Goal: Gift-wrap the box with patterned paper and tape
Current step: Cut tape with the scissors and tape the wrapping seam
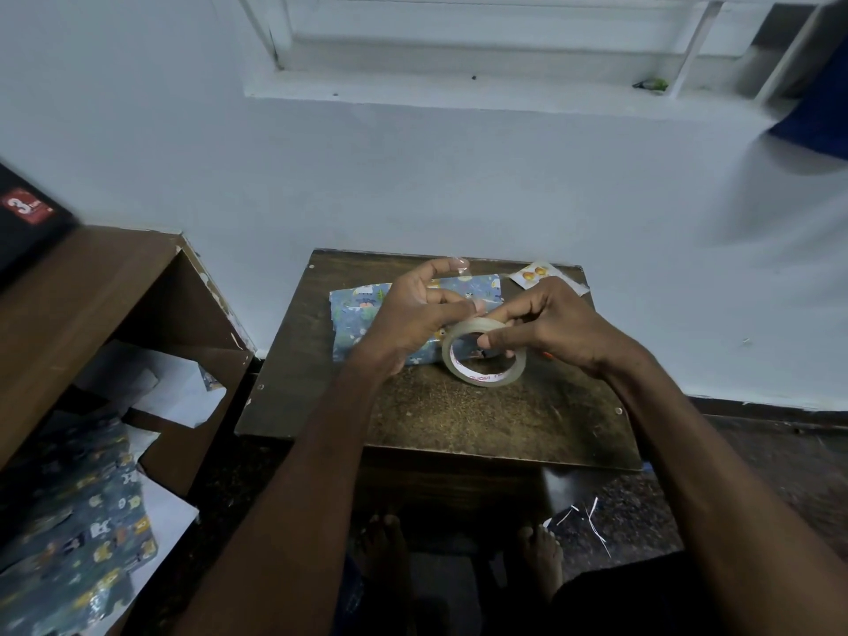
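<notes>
Centre frame, I see my right hand (546, 328) pinching the tape roll (484, 353), core print unreadable. Left hand (413, 314) pinches a pulled tape end (459, 264). Wrapped box (367, 309) sits behind on the small table (459, 415), whose near half is bare. Black box (27, 222), upper left, reads "3".

Two hands work at the middle of the frame, the left hand (415, 309) and the right hand (550, 328), over one roll of clear tape (482, 355). One wrapped box (362, 314) in blue patterned paper lies on one small dark table (459, 415). One small card with orange shapes (534, 273) sits at the table's upper right corner. One loose sheet of patterned paper (78, 543) lies at the lower left. One brown shelf unit (92, 286) stands at the left. Two bare feet (541, 557) show at the bottom.
</notes>
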A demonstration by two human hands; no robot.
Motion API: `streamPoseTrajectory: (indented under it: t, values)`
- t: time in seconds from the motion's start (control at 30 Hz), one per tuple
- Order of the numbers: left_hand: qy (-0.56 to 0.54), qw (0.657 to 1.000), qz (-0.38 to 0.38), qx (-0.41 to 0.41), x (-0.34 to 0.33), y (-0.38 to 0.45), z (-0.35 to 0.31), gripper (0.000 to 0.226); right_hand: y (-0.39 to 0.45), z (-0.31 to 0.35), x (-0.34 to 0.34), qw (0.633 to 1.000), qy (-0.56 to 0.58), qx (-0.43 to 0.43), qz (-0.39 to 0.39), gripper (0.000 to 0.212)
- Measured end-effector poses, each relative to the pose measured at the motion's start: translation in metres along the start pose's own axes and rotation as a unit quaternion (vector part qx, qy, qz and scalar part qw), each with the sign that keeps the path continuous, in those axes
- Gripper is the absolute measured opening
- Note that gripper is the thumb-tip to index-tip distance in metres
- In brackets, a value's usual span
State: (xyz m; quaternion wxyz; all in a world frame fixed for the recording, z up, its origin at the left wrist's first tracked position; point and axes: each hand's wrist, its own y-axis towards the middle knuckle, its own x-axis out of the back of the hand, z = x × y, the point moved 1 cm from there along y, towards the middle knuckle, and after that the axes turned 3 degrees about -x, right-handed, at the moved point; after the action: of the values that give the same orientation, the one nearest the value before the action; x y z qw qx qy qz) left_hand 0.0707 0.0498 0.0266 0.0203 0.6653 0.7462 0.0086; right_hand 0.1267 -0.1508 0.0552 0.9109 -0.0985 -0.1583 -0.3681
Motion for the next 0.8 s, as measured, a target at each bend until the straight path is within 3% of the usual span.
streamPoseTrajectory:
  t: [0.2,0.43,0.6,0.7,0.8]
  values:
    - [0.066,0.996,0.058,0.009,0.0,0.0,0.003,0.067,-0.003,0.002,-0.001,0.999,0.006,-0.013,0.045,0.026]
    - [0.048,0.999,0.014,0.013,0.006,0.003,0.002,0.058,0.002,-0.008,-0.007,0.986,-0.072,-0.048,0.145,0.024]
    - [0.06,0.998,0.008,0.014,0.007,0.006,0.006,0.059,-0.001,-0.017,-0.019,0.946,-0.154,-0.118,0.259,0.038]
    - [0.093,0.996,0.003,0.012,0.009,0.008,0.011,0.073,0.002,-0.016,-0.016,0.951,-0.119,-0.129,0.254,0.042]
    - [0.138,0.99,-0.004,-0.003,0.01,0.007,0.017,0.086,0.004,-0.011,-0.01,0.978,-0.075,-0.103,0.163,0.02]
